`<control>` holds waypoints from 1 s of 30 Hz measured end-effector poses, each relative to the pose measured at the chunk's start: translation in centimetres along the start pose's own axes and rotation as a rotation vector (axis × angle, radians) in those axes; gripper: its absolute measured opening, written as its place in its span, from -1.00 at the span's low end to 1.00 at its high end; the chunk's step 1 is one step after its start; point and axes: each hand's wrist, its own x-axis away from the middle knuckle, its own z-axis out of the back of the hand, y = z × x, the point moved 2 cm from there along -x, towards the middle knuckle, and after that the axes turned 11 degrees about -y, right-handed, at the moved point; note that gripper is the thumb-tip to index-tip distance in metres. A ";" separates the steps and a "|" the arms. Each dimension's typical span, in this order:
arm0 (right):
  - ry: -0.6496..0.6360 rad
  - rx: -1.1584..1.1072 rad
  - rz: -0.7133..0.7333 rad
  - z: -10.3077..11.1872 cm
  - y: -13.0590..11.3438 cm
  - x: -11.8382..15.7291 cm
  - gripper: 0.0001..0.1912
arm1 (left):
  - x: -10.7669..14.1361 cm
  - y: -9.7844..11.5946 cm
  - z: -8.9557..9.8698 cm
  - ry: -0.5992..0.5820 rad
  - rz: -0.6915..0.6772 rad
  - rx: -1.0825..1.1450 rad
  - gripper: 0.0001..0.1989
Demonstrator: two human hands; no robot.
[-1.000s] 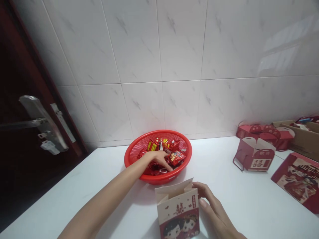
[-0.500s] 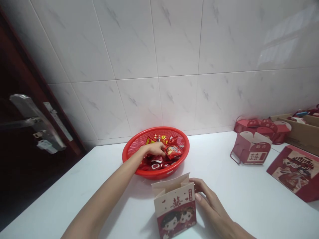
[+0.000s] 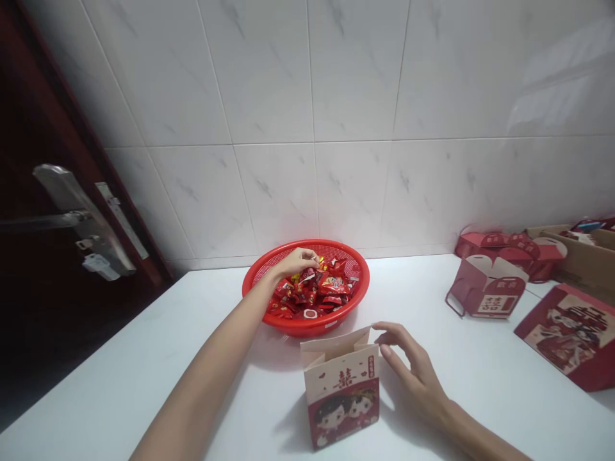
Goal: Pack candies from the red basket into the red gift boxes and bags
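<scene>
My left hand [image 3: 298,261] is over the back left of a red plastic basket [image 3: 250,288]. Its fingers are pinched together at a small red wrapped candy [image 3: 310,275], partly hidden by the fingertips. Under and around it lie several red shiny wrapped candies [image 3: 332,285], with a few yellow ones. In front of the basket stands an upright paper gift box [image 3: 342,400], its top open, printed with two cartoon figures and a red character. My right hand [image 3: 408,365] is at the box's upper right edge, fingers curved and apart, fingertips at the rim.
Farther right on the white table [image 3: 413,301] stand a small red gift box [image 3: 487,288], more red boxes [image 3: 509,250] and a larger printed box [image 3: 571,336]. Behind them is a cardboard carton [image 3: 589,262]. A tiled wall backs the table; a dark door [image 3: 29,307] is at left.
My left hand has risen from among the candies toward the basket's back, its fingers now pinched. My right hand's fingers have loosened around the gift box's edge. The camera view has shifted slightly.
</scene>
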 end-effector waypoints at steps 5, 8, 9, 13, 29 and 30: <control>0.050 0.042 0.150 1.5 -2.7 -8.2 -0.81 | -0.2 0.0 0.1 0.071 -0.049 -0.012 -0.78; -0.069 0.004 0.046 -0.2 -3.2 -14.2 -0.91 | -0.2 -0.1 0.0 0.132 -0.083 -0.016 -0.75; -0.076 0.009 -0.014 -1.1 -3.0 -15.9 -0.91 | -0.2 -0.1 0.0 0.145 -0.089 -0.017 -0.74; -0.152 -0.056 -0.163 -4.9 -1.9 -20.0 -0.71 | -0.4 -0.6 0.0 0.217 -0.122 -0.036 -0.70; -0.022 -0.305 -0.211 -4.2 -0.7 -19.9 -0.75 | -0.2 -0.6 -0.4 0.321 0.036 -0.169 -0.46; -0.010 -0.301 -0.215 -4.2 -0.6 -19.9 -0.75 | -0.2 -0.7 -0.4 0.312 0.046 -0.173 -0.47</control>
